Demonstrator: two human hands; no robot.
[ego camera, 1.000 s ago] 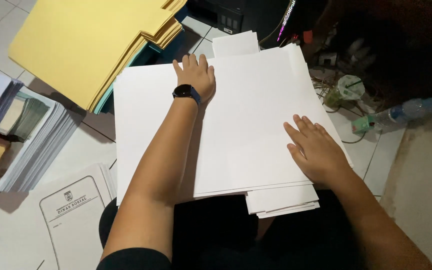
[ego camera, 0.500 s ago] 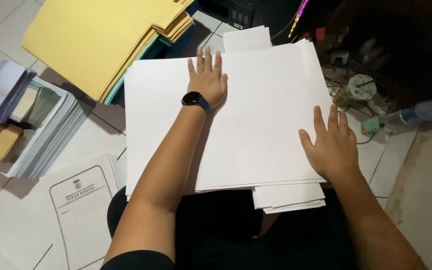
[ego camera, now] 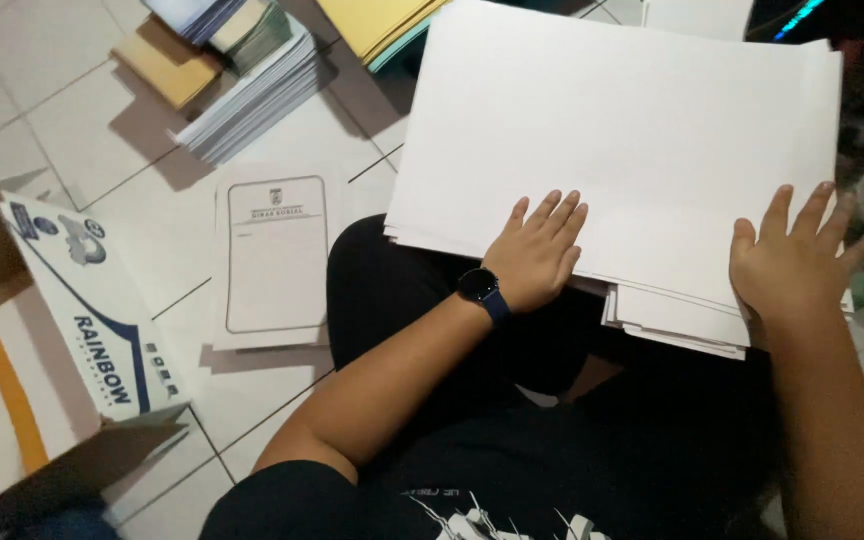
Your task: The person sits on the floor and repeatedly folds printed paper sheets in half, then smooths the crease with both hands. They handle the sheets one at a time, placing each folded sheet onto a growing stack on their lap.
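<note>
Head view: left hand [ego camera: 537,250] flat, released, on paper stack [ego camera: 632,140] near edge; right hand [ego camera: 792,265] likewise, fingertips possibly overhanging.

Plain white is seen on the stack of paper sheets [ego camera: 632,130], no print on the top sheet. A black-faced watch [ego camera: 479,287] with a dark blue strap is worn on the left hand [ego camera: 537,252]. Black is seen on the trousers [ego camera: 402,290] and on the shirt [ego camera: 372,500], the shirt marked with a white graphic. The printed form [ego camera: 274,255] is white with a thin black border line. Yellow is shown by the folders [ego camera: 382,22], a teal edge under them. The cardboard box [ego camera: 82,310] flap is white with blue print, an orange stripe lower down. Floor tiles [ego camera: 42,110] are off-white with dark grout lines.
</note>
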